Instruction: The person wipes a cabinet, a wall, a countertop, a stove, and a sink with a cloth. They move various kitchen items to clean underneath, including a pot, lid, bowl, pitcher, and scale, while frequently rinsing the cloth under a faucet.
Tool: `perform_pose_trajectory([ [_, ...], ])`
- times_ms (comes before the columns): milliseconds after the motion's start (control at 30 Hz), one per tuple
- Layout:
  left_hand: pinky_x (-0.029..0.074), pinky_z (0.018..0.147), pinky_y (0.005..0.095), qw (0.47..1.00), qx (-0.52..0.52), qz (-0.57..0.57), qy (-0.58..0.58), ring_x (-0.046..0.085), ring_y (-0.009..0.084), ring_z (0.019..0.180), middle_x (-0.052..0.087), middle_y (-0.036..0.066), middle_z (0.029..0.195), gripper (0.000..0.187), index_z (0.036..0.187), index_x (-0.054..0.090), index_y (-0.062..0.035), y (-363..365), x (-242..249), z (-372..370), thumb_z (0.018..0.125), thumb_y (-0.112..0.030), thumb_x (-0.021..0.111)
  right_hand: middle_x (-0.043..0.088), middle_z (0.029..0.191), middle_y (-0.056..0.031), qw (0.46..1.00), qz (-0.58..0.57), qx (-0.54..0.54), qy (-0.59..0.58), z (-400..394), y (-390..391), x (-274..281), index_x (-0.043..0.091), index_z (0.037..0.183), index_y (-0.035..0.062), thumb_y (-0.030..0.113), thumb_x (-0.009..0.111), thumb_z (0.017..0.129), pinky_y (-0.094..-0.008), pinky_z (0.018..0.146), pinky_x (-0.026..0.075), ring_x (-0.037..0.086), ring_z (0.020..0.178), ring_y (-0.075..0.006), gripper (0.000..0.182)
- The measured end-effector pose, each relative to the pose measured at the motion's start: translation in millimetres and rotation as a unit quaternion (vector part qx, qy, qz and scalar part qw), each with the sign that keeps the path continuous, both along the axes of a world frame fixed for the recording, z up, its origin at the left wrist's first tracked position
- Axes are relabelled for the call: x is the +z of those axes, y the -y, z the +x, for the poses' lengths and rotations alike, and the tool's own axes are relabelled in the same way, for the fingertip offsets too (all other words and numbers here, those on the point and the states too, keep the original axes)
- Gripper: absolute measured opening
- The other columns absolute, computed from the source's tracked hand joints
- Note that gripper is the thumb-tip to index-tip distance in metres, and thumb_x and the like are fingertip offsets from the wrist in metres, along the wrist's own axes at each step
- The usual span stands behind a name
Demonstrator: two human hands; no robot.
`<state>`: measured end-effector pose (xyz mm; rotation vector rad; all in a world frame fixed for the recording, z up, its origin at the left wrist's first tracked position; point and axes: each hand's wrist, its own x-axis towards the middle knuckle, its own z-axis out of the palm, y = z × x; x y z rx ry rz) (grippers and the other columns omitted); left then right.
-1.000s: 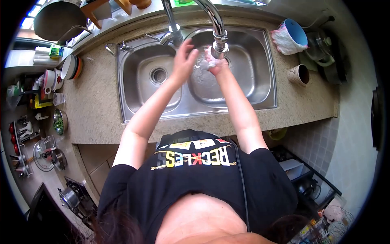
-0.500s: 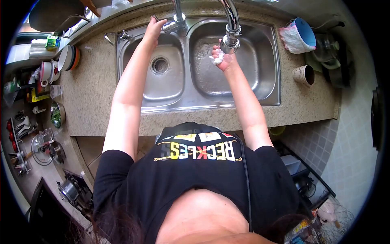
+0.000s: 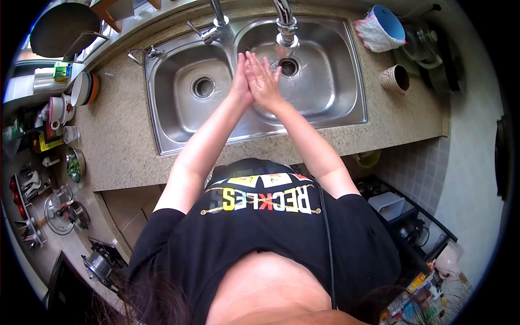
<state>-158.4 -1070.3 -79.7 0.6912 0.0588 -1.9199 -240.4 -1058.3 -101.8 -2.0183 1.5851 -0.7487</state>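
My left hand (image 3: 241, 81) and my right hand (image 3: 263, 82) are pressed palm to palm over the right basin, near the divider of the steel sink (image 3: 330, 97). Fingers on both hands are stretched out, and the right thumb stands apart. I can make out no object between the palms; their inner sides are hidden. Just to the right of my fingertips hangs the chrome spout (image 3: 286, 39). The faucet lever (image 3: 196, 30) is further back on the left, with neither hand touching it.
On the right of the counter stand a brown patterned cup (image 3: 391, 79) and a blue container in a white cloth cover (image 3: 374, 39). Stacked bowls (image 3: 81, 89) and a metal bowl of greens (image 3: 73, 164) are at the left. A small tap (image 3: 142, 55) sits at the sink's left corner.
My left hand has left the faucet lever and come right to meet my right hand, which moved left from under the spout. The white foam on my right hand no longer shows.
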Motion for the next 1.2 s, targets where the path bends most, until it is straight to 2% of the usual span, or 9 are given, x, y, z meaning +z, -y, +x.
perform_pose_trajectory([
  [133,0.037,0.097,0.051,0.989,-0.137,-0.056,0.024,0.045,0.0278,0.12,0.053,0.009,0.121,0.052,0.125,0.045,-0.0085,3.0,-29.3,-2.8,0.088,-0.044,0.054,0.002,0.152,-0.0086,0.982,-0.034,-0.061,-0.176,-25.4,-8.6,2.2,0.006,0.145,0.0314,0.055,0.028,0.092,-0.0666,0.102,0.0,0.008,0.138,-0.0378,0.062],
  [267,0.049,0.062,0.0322,0.95,-0.176,-0.017,0.259,0.058,0.02,0.073,0.06,0.008,0.082,0.042,0.109,0.054,-0.0032,24.3,-55.5,-9.4,0.089,-0.04,0.055,0.002,0.149,-0.0228,0.992,0.045,-0.113,0.013,-53.0,-37.0,5.3,-0.001,0.145,0.0316,0.049,0.043,0.089,-0.0677,0.1,0.013,0.016,0.134,-0.0428,0.073],
  [300,0.036,0.039,0.0261,0.954,-0.167,0.039,0.245,0.046,0.0143,0.049,0.05,0.002,0.062,0.033,0.093,0.056,-0.0063,33.3,-54.2,-13.4,0.09,-0.039,0.053,0.018,0.143,-0.0279,0.991,0.026,-0.125,0.038,-60.5,-43.4,-8.7,0.006,0.146,0.0234,0.042,0.05,0.087,-0.061,0.1,0.024,0.031,0.127,-0.0429,0.075],
  [533,0.021,0.031,0.0265,0.954,-0.104,0.081,0.268,0.033,0.0136,0.036,0.039,0.001,0.052,0.032,0.074,0.046,-0.0162,31.4,-56.3,-42.9,0.094,-0.042,0.044,0.056,0.108,-0.024,0.997,0.01,-0.069,0.044,-95.4,-96.5,-46.6,0.045,0.127,0.0046,0.021,0.06,0.08,-0.0408,0.088,0.043,0.053,0.102,-0.0383,0.052],
  [667,0.023,0.032,0.0299,0.895,-0.109,0.103,0.42,0.035,0.0155,0.035,0.035,0.001,0.047,0.026,0.07,0.045,-0.0127,-0.4,-109.9,-41.9,0.09,-0.029,0.045,0.058,0.106,-0.0197,0.994,0.056,-0.054,0.074,-107.9,-114.5,-46.8,0.06,0.107,0.0025,0.015,0.062,0.076,-0.041,0.087,0.044,0.055,0.099,-0.0359,0.033],
  [900,0.03,0.036,0.0325,0.932,-0.146,0.158,0.291,0.04,0.0168,0.043,0.04,0.003,0.056,0.023,0.07,0.046,-0.0108,-35.0,-116.7,-36.9,0.088,-0.026,0.043,0.057,0.103,-0.019,0.984,0.106,-0.03,0.136,-122.1,-116.8,-40.0,0.059,0.108,0.0025,0.013,0.06,0.08,-0.0385,0.085,0.045,0.055,0.097,-0.0336,0.03],
  [967,0.046,0.055,0.0396,0.921,-0.11,0.153,0.34,0.055,0.0246,0.067,0.054,0.01,0.076,0.032,0.089,0.054,-0.006,-37.3,-86.8,-53.6,0.091,-0.036,0.042,0.056,0.106,-0.0184,0.979,0.121,-0.039,0.157,-118.7,-106.7,-28.7,0.059,0.11,0.0033,0.015,0.06,0.081,-0.0375,0.085,0.045,0.056,0.097,-0.0319,0.031],
  [1067,0.045,0.082,0.0469,0.978,-0.154,0.044,0.133,0.054,0.03,0.095,0.054,0.017,0.107,0.05,0.118,0.047,-0.0039,-47.2,-58.9,-55.3,0.093,-0.046,0.038,0.053,0.108,-0.0174,0.947,0.139,-0.084,0.278,-115.2,-94.8,-17.1,0.057,0.113,0.0045,0.019,0.062,0.081,-0.038,0.083,0.046,0.056,0.094,-0.0307,0.036],
  [1200,0.039,0.091,0.0477,0.982,-0.151,0.003,0.109,0.05,0.0303,0.105,0.039,0.021,0.129,0.063,0.139,0.023,-0.0082,-66.4,-18.7,-59.0,0.093,-0.049,0.035,0.053,0.104,-0.0173,0.993,-0.046,-0.045,0.1,-113.4,-85.2,-11.0,0.058,0.113,0.0033,0.016,0.066,0.076,-0.0391,0.084,0.045,0.056,0.093,-0.0314,0.04],
])
